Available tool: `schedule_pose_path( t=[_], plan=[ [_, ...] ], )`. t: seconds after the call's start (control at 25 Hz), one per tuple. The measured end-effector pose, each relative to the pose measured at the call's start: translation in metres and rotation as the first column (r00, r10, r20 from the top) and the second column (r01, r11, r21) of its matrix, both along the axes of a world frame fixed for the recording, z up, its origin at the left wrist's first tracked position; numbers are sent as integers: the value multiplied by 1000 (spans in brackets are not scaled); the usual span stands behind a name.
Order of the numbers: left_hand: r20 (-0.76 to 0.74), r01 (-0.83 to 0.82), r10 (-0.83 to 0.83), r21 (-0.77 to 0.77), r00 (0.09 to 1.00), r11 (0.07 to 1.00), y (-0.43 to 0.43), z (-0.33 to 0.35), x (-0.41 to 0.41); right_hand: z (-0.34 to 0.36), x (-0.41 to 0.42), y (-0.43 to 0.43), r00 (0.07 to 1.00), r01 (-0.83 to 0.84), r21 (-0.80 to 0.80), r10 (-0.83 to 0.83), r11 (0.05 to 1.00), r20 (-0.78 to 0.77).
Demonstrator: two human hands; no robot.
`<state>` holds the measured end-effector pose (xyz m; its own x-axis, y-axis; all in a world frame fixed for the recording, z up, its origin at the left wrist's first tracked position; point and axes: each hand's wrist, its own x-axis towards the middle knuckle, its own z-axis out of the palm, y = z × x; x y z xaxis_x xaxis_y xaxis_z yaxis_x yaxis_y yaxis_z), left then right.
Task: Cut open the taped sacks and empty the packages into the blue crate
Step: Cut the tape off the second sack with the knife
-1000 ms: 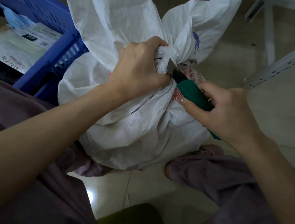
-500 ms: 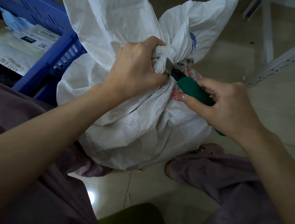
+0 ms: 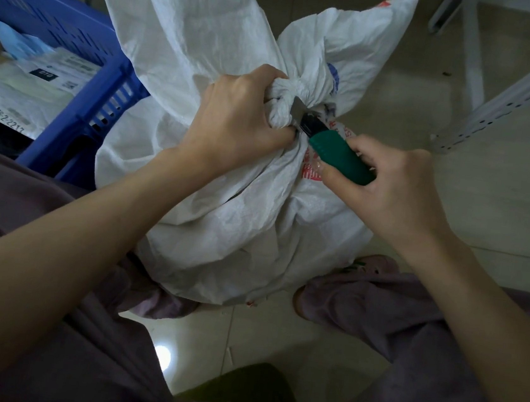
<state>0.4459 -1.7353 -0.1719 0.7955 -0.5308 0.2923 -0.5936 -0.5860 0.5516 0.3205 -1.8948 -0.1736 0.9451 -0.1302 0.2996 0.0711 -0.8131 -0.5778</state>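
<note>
Starting nearest: legs in mauve trousers (image 3: 405,349) either side of frame, pale glossy tiled floor (image 3: 505,195) between them, pink slipper (image 3: 372,266) poking out by the right trouser leg.

White woven plastic sack (image 3: 221,222) stands on the floor between the knees, neck tied into a tight twisted knot (image 3: 284,104), loose fabric flaring up past it. Red print on the sack below the knot.

Left hand (image 3: 236,121): fingers curled hard round the knot, gripping it from the left.

Right hand (image 3: 387,188): wrapped round a green-handled utility knife (image 3: 338,156), thumb along the near side of the handle. Short steel blade (image 3: 297,107) is out, tip against the right side of the knot, just beside the left fingers.

Blue slotted plastic crate (image 3: 77,37) sits left of the sack, sack fabric right up against its near corner. Inside it: flat white mailer packages with printed labels (image 3: 21,97) and a light blue pouch (image 3: 20,44).

Far right: white perforated metal shelf upright (image 3: 513,93), well apart from the sack.
</note>
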Motion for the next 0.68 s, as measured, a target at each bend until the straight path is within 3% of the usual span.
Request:
schedule_pose_path(
  t=[0.28, 0.56, 0.6, 0.68],
  plan=[
    [101, -55, 55, 2, 993, 998, -1, -8, -2, -3, 7, 9, 998, 70, 42, -70, 997, 5],
    [94, -39, 42, -34, 995, 999, 5, -8, 1, 6, 12, 11, 995, 80, 113, -73, 990, -63],
    [97, -24, 27, -33, 995, 999, 6, -7, 1, 8, 12, 11, 989, 92, 169, -70, 981, -131],
    [120, 16, -13, -20, 993, 1000, 6, -6, 0, 12, 16, 13, 936, 139, 457, 34, 879, -350]
  ],
)
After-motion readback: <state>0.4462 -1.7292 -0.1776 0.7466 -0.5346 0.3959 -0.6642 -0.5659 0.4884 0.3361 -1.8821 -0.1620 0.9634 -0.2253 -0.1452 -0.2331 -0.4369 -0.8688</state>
